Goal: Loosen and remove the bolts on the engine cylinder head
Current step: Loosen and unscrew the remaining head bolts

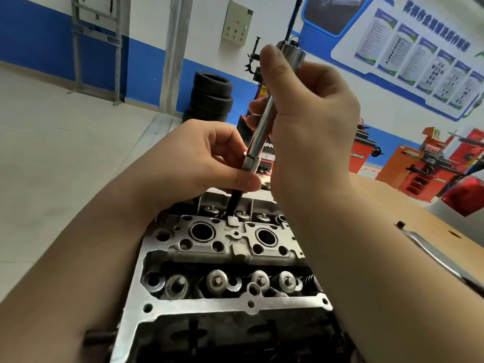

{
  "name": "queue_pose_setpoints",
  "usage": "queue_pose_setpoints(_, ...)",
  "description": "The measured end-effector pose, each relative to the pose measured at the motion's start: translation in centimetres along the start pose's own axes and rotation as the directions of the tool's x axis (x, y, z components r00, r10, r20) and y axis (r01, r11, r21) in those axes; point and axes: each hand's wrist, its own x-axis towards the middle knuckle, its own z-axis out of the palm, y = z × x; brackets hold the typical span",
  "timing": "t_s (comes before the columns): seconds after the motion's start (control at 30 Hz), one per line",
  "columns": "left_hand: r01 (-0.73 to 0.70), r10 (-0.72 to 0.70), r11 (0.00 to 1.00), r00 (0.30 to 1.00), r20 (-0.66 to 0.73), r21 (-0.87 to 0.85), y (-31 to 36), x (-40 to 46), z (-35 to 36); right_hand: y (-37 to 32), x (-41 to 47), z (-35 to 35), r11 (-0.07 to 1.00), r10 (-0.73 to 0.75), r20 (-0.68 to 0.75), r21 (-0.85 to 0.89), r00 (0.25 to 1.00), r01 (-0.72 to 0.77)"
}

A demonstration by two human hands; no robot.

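The aluminium cylinder head (225, 302) lies in front of me, with valve springs and round bores exposed. A long black bolt (233, 203) rises tilted out of a hole near the head's far side. On top of it sits a chrome socket and extension bar (262, 132), slanting up to the right. My left hand (199, 155) pinches the bolt just under the socket with thumb and fingers. My right hand (309, 113) wraps around the upper part of the extension bar, below its thick top end (292, 55).
A wooden bench (408, 213) carries the head; a long chrome tool handle (432, 255) lies on it at right. A red object (468, 195) sits at the bench's far right. Stacked tyres (210, 96) and orange-red workshop machines (424, 169) stand behind.
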Motion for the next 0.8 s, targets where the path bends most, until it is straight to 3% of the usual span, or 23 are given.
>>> queue_pose_setpoints(0.07, 0.005, -0.005, 1.000, 1.000, -0.006, 0.011, 0.1, 0.0, -0.2, -0.2, 0.3, -0.3, 0.994, -0.068, 0.022, -0.080, 0.997, 0.069)
queue_pose_setpoints(0.13, 0.020, -0.014, 0.998, 0.996, 0.091, -0.065, 0.1, -0.3, -0.3, -0.3, 0.5, -0.6, 0.990, -0.089, 0.106, -0.098, 0.990, 0.099)
queue_pose_setpoints(0.23, 0.066, -0.026, 0.978, 0.980, 0.199, -0.196, 0.2, -0.8, -0.5, -0.5, 0.8, -1.0, 1.000, -0.007, 0.230, 0.015, 0.973, 0.004)
queue_pose_setpoints(0.37, 0.046, -0.038, 0.992, 0.997, 0.070, -0.117, 0.5, -0.4, -0.2, -0.5, 0.9, -1.3, 0.990, 0.047, 0.251, 0.118, 0.967, -0.079)
queue_pose_setpoints(0.5, 0.019, -0.019, 0.999, 1.000, -0.012, -0.028, 0.4, -0.1, 0.1, -0.3, 0.9, -1.1, 0.999, -0.052, 0.170, 0.009, 0.984, 0.051)
queue_pose_setpoints(0.6, 0.032, -0.029, 0.996, 0.999, 0.035, -0.079, 0.4, -0.2, -0.1, 0.0, 1.3, -1.4, 0.996, -0.083, 0.150, 0.001, 0.985, 0.084)
queue_pose_setpoints(0.7, 0.063, -0.017, 0.971, 0.980, 0.198, -0.230, 0.2, -0.7, -0.4, 0.1, 1.3, -1.8, 0.993, -0.036, 0.279, 0.120, 0.960, 0.003)
queue_pose_setpoints(0.8, 0.091, -0.046, 0.966, 0.982, 0.184, -0.244, 0.3, -0.7, -0.2, 0.1, 1.2, -1.9, 0.959, 0.051, 0.350, 0.245, 0.935, -0.144)
